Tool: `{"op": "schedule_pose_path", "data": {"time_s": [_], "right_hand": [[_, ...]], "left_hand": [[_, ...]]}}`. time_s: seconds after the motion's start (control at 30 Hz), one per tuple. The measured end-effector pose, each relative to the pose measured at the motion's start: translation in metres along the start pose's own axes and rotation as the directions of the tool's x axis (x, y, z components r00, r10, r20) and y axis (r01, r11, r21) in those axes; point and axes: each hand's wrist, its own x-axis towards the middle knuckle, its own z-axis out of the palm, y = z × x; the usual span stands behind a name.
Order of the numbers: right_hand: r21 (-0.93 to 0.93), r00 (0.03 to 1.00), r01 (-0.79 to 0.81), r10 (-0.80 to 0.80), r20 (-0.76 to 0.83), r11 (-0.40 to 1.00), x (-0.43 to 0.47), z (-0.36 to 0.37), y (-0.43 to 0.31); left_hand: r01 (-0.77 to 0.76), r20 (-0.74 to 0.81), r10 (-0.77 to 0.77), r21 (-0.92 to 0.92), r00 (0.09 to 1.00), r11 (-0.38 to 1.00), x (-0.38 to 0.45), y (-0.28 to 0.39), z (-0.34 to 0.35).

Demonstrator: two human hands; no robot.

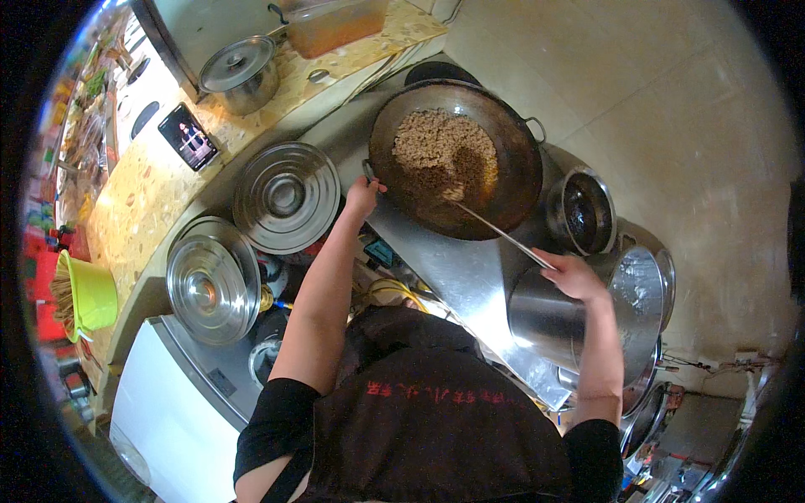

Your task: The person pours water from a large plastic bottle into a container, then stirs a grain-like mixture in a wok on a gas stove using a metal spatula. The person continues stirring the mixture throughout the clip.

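Note:
A large dark wok point(402, 204) stands before me. In it lies a heap of browned, crumbly food that looks like minced meat point(434, 135), with orange oil at its right edge. My left hand point(363, 198) grips the ring handle point(368, 168) on the wok's near left side. With my right hand point(575, 276) I hold the long metal handle of a ladle or spatula point(503, 234). Its head rests in the food near the wok's front and is partly covered, so its exact shape cannot be told.
Right of the wok are a metal pot with dark contents point(582, 210) and a tall stainless stockpot point(547, 308). Round metal lids point(286, 195) stand at the left. On the speckled counter point(138, 201) are a phone point(187, 137), a lidded saucepan point(242, 78) and a yellow-green container point(94, 298).

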Motion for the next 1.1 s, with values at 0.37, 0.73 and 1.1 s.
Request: {"op": "schedule_pose_path", "data": {"time_s": [0.37,0.73,1.1], "right_hand": [[-0.203,0.994,-0.101,0.108,0.026,0.974,-0.029,-0.033,0.005],[-0.12,0.962,-0.239,0.219,-0.161,0.963,0.134,0.059,0.013],[0.208,0.993,0.005,0.02,-0.117,0.978,0.152,0.089,-0.055]], "left_hand": [[-0.032,-0.048,0.032,0.013,0.998,0.999,-0.008,0.008,0.005],[-0.094,-0.031,0.096,0.047,0.995,0.994,-0.007,0.003,0.004],[-0.017,-0.059,0.026,0.148,0.998,0.989,-0.008,0.01,0.005]]}}
